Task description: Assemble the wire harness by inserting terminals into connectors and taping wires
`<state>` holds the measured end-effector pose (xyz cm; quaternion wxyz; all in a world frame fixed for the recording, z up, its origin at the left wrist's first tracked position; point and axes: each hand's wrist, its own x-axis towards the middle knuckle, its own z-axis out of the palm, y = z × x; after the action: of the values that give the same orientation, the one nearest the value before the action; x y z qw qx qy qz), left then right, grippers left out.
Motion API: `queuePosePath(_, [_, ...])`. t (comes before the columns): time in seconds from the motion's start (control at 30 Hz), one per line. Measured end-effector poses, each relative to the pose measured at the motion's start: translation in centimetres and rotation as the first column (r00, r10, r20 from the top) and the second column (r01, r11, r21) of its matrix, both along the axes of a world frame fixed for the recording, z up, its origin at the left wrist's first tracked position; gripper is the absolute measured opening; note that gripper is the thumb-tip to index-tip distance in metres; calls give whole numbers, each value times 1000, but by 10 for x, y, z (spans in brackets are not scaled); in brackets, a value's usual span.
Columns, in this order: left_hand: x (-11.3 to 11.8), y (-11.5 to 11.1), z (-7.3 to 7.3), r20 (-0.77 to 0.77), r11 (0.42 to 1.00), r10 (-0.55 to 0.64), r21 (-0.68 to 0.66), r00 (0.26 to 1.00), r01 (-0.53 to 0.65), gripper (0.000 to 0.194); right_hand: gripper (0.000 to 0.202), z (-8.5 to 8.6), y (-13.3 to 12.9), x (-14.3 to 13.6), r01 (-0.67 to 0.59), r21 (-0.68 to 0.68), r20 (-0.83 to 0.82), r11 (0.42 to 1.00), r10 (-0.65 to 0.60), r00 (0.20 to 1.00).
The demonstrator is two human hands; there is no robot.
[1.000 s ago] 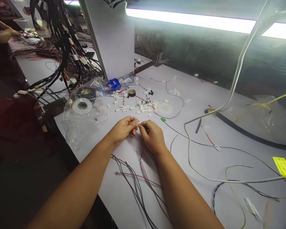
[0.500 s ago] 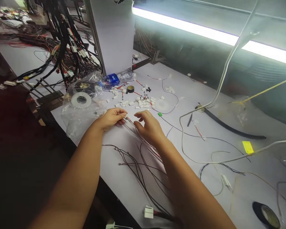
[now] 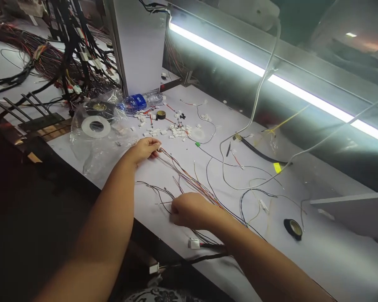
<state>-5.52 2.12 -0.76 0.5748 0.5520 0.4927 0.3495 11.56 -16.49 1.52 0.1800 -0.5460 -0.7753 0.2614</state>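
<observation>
My left hand (image 3: 145, 149) is closed in a pinch on a small white connector (image 3: 159, 148), mostly covered by the fingers. From it a bundle of thin red, brown and black wires (image 3: 193, 179) trails right across the table. My right hand (image 3: 190, 210) is low over a group of loose dark wires (image 3: 159, 189), its fingers curled down and closed at a thin red wire (image 3: 164, 203). The fingertips are partly hidden, but that wire runs in under them. Just below the right hand lies a larger white connector (image 3: 194, 243) on a black-sleeved cable.
White connector housings (image 3: 178, 132) are scattered beyond my hands. A plastic bag with a white roll (image 3: 96, 126) lies left, beside a water bottle (image 3: 137, 102). A white cable (image 3: 255, 100) hangs down onto the table (image 3: 220, 268). Black tape (image 3: 292, 229) lies at right.
My right hand has left the space near the connector and moved down toward me to the loose wires, its fingers closing. My left hand keeps its pinch. The view has shifted right.
</observation>
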Motion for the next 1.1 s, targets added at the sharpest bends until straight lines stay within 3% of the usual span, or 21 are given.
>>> queuePosePath(0.07, [0, -1, 1, 18, 1000, -4, 0, 1000, 4, 21, 16, 16, -2, 17, -160, -224, -141, 961, 130, 981])
queuePosePath(0.1, [0, -1, 2, 27, 1000, -5, -1, 1000, 5, 21, 7, 24, -3, 25, -238, -352, -287, 905, 137, 948])
queuePosePath(0.17, [0, -1, 3, 47, 1000, -3, -7, 999, 3, 21, 9, 36, -2, 36, -382, -505, -601, 774, 2, 799])
queuePosePath(0.2, [0, -2, 3, 60, 1000, -1, -10, 998, 1, 21, 13, 41, -1, 39, -425, -513, -712, 746, -93, 696])
queuePosePath(0.27, [1, -3, 5, 91, 1000, 3, -17, 996, -1, 22, 22, 51, 6, 37, -402, -454, -822, 795, -199, 534])
queuePosePath(0.33, [2, -5, 8, 127, 1000, -2, -25, 992, 6, 25, 27, 64, 19, 28, -310, -378, -859, 873, -206, 468])
queuePosePath(0.43, [3, -10, 15, 199, 999, -24, -40, 980, 33, 27, 26, 82, 44, 14, -172, -270, -829, 947, -138, 542])
queuePosePath(0.53, [5, -16, 23, 303, 996, -53, -56, 952, 73, 26, 19, 85, 68, 10, 81, -68, -683, 994, -105, 723])
queuePosePath(0.6, [8, -19, 28, 371, 992, -70, -70, 926, 103, 26, 16, 76, 79, 13, 234, 114, -554, 966, -134, 821])
queuePosePath(0.67, [11, -21, 31, 423, 988, -78, -89, 903, 127, 26, 13, 64, 82, 16, 294, 240, -467, 925, -155, 870])
queuePosePath(0.8, [19, -23, 30, 475, 985, -53, -122, 878, 125, 27, 15, 49, 66, 14, 315, 312, -465, 896, -145, 874])
queuePosePath(0.93, [29, -25, 27, 483, 986, -21, -133, 875, 97, 33, 27, 41, 50, 4, 228, 258, -424, 939, -101, 900])
queuePosePath(1.0, [34, -28, 27, 467, 982, -42, -144, 883, 123, 36, 21, 33, 53, 5, 277, 224, -372, 934, -180, 910])
queuePosePath(1.1, [37, -32, 28, 426, 965, -109, -172, 898, 198, 38, 10, 22, 66, 16, 402, 252, -332, 880, -312, 890])
